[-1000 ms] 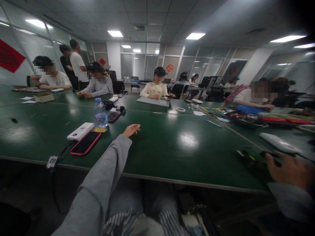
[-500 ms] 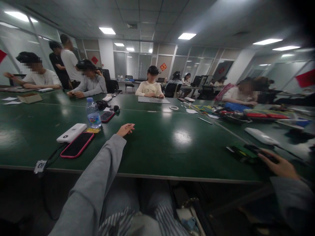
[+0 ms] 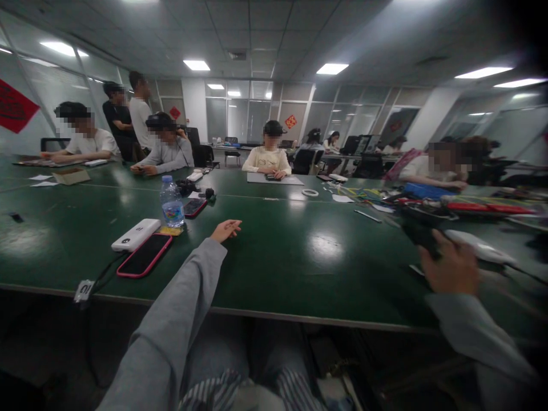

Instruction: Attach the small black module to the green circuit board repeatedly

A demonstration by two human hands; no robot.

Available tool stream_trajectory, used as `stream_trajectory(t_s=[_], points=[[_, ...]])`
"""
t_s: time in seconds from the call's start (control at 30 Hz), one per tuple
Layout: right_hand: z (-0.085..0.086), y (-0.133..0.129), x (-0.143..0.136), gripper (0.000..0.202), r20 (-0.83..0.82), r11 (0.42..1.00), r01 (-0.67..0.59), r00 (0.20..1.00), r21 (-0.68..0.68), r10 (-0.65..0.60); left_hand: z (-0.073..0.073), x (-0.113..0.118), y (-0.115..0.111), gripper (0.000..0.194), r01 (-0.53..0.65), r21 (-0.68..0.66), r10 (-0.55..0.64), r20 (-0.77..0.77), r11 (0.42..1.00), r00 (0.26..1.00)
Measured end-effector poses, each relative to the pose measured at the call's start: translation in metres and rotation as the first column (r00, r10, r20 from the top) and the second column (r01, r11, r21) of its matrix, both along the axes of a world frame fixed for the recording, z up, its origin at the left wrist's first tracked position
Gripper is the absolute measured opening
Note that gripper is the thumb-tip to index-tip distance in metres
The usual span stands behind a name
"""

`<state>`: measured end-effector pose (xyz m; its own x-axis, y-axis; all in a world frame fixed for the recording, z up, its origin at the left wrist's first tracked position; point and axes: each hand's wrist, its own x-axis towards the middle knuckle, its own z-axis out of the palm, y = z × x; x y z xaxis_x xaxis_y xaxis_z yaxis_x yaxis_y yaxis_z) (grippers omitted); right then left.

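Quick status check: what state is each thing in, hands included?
Left hand: fingers loosely curled, nothing visible held
Right hand: closed around dark object
Dark object: held, too blurred to identify
Plastic bottle: upright, blue cap on
Pink-edged phone: flat, screen dark
White power bank: flat, black cable at near end
White ring: flat
Ceiling lights: lit

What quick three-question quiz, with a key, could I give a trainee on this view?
1. Which of the camera wearer's hands holds the dark object?
2. True or false: the bottle stands upright on the green table.
3. The phone beside the white power bank has an edge that is: a) blue, b) pink, c) yellow.
Key: 1. The right hand. 2. True. 3. b.
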<state>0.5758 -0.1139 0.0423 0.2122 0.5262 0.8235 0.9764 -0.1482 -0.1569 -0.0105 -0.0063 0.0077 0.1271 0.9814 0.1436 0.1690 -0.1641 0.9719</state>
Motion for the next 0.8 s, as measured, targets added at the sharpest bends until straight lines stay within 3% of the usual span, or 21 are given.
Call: stream_trajectory(t_s=[0.07,0.13,0.27,0.37,0.47,0.6,0.7,0.8], points=[[0.002,0.021,-0.061,0.055,0.020,0.981,-0.194,0.981,-0.008,0.194,-0.001,0.001,0.001,0.058,0.004,-0.002,-0.004,0.002,1.000,1.000],[-0.002,0.038,-0.127,0.052,0.017,0.911,-0.410,0.912,-0.045,0.411,0.000,0.002,0.001,0.059,0.018,-0.004,-0.018,-0.007,1.000,1.000],[-0.011,0.055,-0.245,0.049,-0.022,0.679,-0.724,0.686,-0.121,0.727,0.003,0.004,-0.003,0.058,0.036,0.016,-0.036,-0.032,0.999,0.999],[-0.013,0.059,-0.299,0.051,-0.065,0.539,-0.833,0.549,-0.124,0.833,0.006,0.007,-0.008,0.060,0.096,0.005,-0.096,0.025,0.995,0.995],[-0.015,0.061,-0.324,0.051,-0.135,0.472,-0.878,0.478,-0.080,0.868,0.009,0.011,-0.012,0.064,0.156,-0.018,-0.152,0.116,0.988,0.981],[-0.023,0.063,-0.333,0.053,-0.238,0.432,-0.900,0.431,-0.052,0.870,0.007,0.014,-0.011,0.067,0.170,-0.049,-0.160,0.167,0.984,0.973],[-0.026,0.063,-0.331,0.048,-0.306,0.434,-0.900,0.422,-0.032,0.854,0.004,0.013,-0.008,0.067,0.205,-0.063,-0.192,0.164,0.977,0.967],[-0.024,0.062,-0.313,0.045,-0.348,0.474,-0.881,0.451,-0.021,0.822,0.002,0.010,-0.006,0.064,0.194,-0.066,-0.182,0.159,0.979,0.970]])
